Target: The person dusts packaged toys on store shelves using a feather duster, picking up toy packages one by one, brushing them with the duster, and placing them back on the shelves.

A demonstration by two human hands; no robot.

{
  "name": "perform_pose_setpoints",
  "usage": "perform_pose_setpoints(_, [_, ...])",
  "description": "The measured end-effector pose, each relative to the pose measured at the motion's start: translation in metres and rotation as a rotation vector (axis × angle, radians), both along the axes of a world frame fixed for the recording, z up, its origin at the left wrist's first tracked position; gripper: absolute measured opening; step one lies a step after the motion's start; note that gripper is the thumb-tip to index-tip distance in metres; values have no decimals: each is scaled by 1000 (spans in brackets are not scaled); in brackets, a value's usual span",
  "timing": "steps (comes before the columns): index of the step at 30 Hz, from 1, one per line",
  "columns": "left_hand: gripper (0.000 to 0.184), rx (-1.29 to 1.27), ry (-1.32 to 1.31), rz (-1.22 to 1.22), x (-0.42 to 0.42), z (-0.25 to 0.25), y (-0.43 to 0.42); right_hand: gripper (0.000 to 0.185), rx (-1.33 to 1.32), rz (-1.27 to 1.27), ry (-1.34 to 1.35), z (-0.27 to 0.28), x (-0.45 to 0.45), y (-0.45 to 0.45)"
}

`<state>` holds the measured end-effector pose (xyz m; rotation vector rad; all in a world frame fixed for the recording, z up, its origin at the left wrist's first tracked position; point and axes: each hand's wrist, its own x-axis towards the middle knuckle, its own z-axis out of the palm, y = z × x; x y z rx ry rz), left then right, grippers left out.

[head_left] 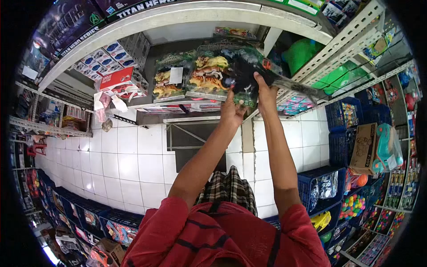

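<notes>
My right hand (266, 94) is closed around a dark feather duster (244, 73). The duster's black feathers lie over the right end of a clear pack of toy animals (209, 73), and a greyish part of it sticks out to the right past my hand. My left hand (233, 110) grips the front right corner of that pack, its fingers partly hidden beneath. The pack rests on the shelf (171, 51), with striped tiger-like figures showing through the plastic. Just left of it lies a second animal pack (167, 91) with a white paper label (176, 75).
A red and white spray toy box (122, 83) stands on the shelf's left. Perforated metal uprights (338, 49) rise at the right. A white beam (178, 18) crosses above. Blue crates (340, 115) and a brown carton (364, 149) stand on the right, over white floor tiles (126, 164).
</notes>
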<state>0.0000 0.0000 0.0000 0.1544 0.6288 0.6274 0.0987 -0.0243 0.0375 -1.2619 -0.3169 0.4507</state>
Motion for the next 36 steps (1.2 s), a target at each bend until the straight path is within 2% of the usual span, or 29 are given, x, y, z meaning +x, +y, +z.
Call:
perform_pose_setpoints(2, [43, -33, 86, 47, -2, 1, -1, 39, -74, 24, 110, -7, 1, 2])
perform_pose_setpoints(4, [44, -55, 34, 9, 43, -22, 3, 44, -119, 33, 17, -22, 47, 8])
perform_pose_setpoints(6, [48, -86, 158, 39, 40, -24, 15, 46, -44, -35, -67, -31, 38, 25])
perform_pose_setpoints(10, [55, 22, 145, -37, 41, -21, 27, 44, -201, -37, -54, -24, 38, 32])
perform_pose_setpoints(13, [60, 25, 107, -132, 42, -21, 39, 44, -159, -130, -147, -22, 37, 40])
perform_pose_setpoints(14, [72, 60, 106, -133, 42, -21, 40, 47, -132, -118, -243, -39, 49, 46])
perform_pose_setpoints(18, [93, 33, 47, -170, 43, -30, 49, 52, -213, -139, -346, -46, 52, 51])
perform_pose_setpoints(22, [94, 65, 97, -162, 47, -30, 51, 53, -351, -200, -389, -45, 53, 54])
perform_pose_setpoints(25, [95, 71, 82, -153, 46, -26, 52, 52, -331, -176, -419, -46, 54, 55])
perform_pose_setpoints(26, [96, 50, 63, -152, 48, -32, 55, 53, -482, -140, -420, -44, 55, 53])
perform_pose_setpoints(29, [98, 51, 51, -159, 50, -34, 58, 57, -697, -14, -180, -1, 40, 46])
perform_pose_setpoints(30, [99, 99, 56, -144, 49, -30, 54, 56, -374, -246, -480, -28, 42, 52])
perform_pose_setpoints(33, [96, 89, -22, -179, 51, -40, 59, 51, -466, -464, -839, -40, 43, 58])
perform_pose_setpoints(36, [93, 136, -48, -200, 52, -44, 62, 48, -637, -125, -593, -35, 43, 52])
